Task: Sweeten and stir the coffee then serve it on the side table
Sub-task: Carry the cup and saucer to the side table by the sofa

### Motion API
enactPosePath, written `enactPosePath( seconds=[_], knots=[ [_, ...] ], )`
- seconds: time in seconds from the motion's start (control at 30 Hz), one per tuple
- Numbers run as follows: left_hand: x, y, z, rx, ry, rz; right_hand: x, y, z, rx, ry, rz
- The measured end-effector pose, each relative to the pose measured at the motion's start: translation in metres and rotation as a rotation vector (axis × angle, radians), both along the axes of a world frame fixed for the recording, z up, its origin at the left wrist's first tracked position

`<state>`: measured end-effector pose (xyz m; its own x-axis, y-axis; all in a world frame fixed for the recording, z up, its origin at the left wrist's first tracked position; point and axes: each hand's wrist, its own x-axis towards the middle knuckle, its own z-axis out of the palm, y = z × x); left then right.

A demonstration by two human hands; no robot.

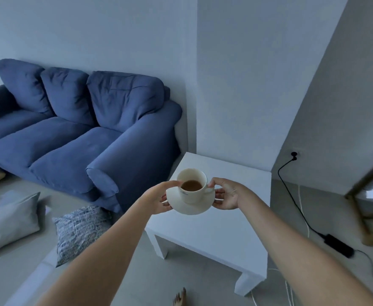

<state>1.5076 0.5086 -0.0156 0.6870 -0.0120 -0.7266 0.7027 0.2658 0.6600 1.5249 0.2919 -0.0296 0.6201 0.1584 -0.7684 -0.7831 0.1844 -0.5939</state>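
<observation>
A white cup holding brown coffee stands on a white saucer. Both are held up in the air over the white side table. My left hand grips the saucer's left rim, with its thumb against the cup's side. My right hand grips the saucer's right rim, with its thumb near the cup's handle. The cup tilts slightly toward me.
A blue sofa stands left of the table, against the wall. Cushions lie on the floor in front of it. A black cable and power adapter run along the floor at the right. A bare foot shows at the bottom.
</observation>
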Motion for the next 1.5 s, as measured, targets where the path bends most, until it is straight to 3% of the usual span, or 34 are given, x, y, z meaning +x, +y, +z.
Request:
enactPosePath(
  seconds=[0.53, 0.83, 1.17, 1.5],
  knots=[
    [0.199, -0.054, -0.060, 0.004, 0.052, -0.356, 0.128, -0.048, -0.051, 0.017, 0.069, -0.366],
    [0.262, -0.103, -0.128, 0.077, 0.200, -0.435, 0.178, -0.097, -0.121, 0.029, 0.156, -0.390],
    [0.308, -0.135, -0.220, 0.083, 0.244, -0.483, 0.219, -0.128, -0.214, -0.003, 0.256, -0.323],
    [0.331, -0.138, -0.291, 0.051, 0.294, -0.417, 0.246, -0.127, -0.284, -0.078, 0.305, -0.328]
  ],
)
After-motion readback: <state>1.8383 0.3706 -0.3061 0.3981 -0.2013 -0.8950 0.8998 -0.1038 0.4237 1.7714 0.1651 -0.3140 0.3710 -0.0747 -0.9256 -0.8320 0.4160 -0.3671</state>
